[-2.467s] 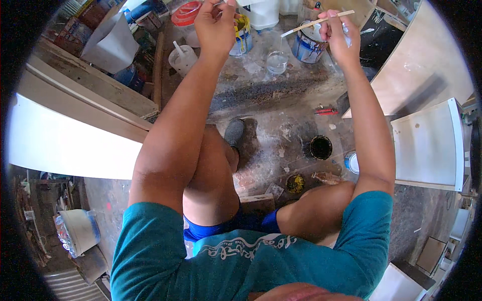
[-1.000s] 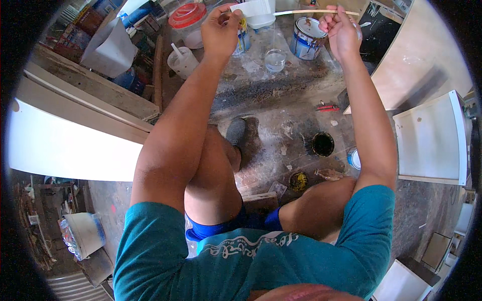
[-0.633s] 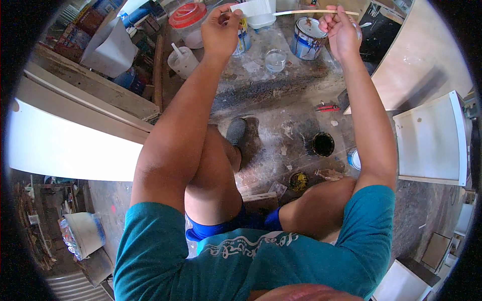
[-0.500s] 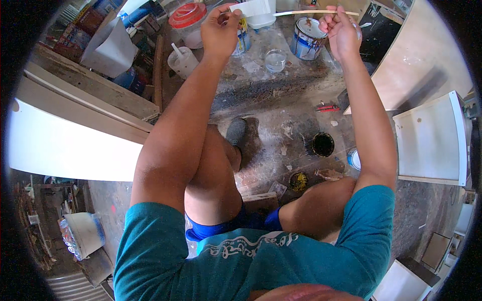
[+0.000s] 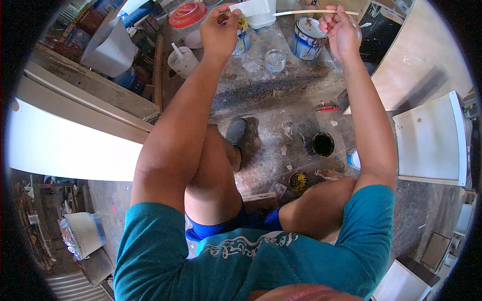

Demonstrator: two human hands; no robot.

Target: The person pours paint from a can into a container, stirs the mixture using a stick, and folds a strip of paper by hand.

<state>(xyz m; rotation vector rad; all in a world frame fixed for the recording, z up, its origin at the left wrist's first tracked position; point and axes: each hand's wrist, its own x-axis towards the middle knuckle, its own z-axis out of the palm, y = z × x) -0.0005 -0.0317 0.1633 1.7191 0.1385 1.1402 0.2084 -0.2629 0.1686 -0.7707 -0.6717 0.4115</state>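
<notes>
At the top of the view, my left hand (image 5: 220, 29) pinches the edge of a white flat-looking piece (image 5: 251, 8), whose far part runs out of the picture. My right hand (image 5: 344, 37) grips a thin wooden stick (image 5: 311, 11) between thumb and fingers. The stick lies nearly level, and its white-coated tip points left toward the white piece, a small distance from it. Below and between my hands stand a clear cup (image 5: 275, 60) and a lidded paint can (image 5: 308, 42). Another can (image 5: 243, 42) is partly hidden behind my left hand.
A red-lidded tub (image 5: 188, 16) and a white pot with a stick (image 5: 183, 62) stand at the far left. Dark paint tin (image 5: 322, 144), yellow-stained tin (image 5: 298, 181) and red tool (image 5: 328, 108) lie about the floor. White panels (image 5: 75, 140) flank my left; a white drawer-like box (image 5: 432, 138) stands right.
</notes>
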